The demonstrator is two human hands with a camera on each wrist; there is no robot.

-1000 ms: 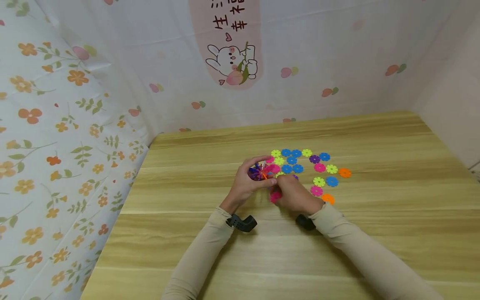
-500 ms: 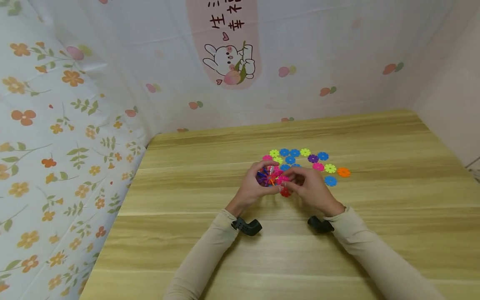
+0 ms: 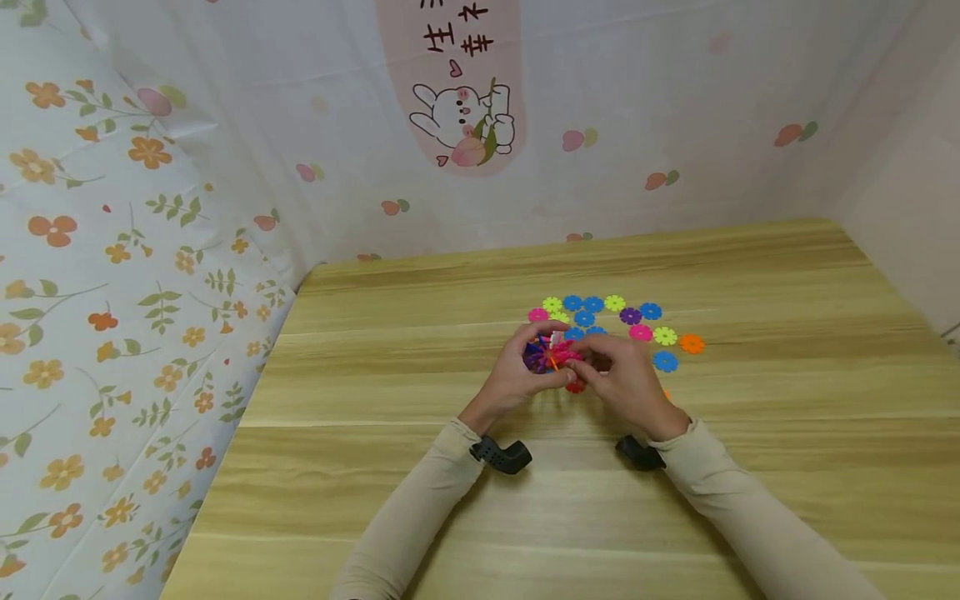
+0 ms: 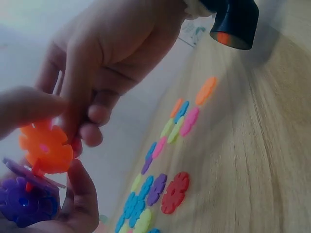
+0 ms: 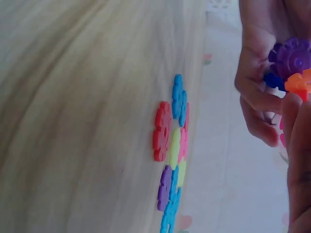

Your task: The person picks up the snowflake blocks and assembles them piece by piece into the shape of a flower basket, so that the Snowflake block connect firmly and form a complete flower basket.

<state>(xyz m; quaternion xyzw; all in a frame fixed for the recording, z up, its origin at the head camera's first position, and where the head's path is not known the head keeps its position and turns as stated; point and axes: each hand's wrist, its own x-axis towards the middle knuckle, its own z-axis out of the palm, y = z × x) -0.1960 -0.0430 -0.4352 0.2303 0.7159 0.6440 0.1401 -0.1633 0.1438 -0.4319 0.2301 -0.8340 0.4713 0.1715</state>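
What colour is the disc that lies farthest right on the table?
That disc is orange, best seen in the head view.

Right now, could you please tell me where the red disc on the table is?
In the left wrist view, the red disc lies on the table at lower centre, just right of a purple disc in the picture.
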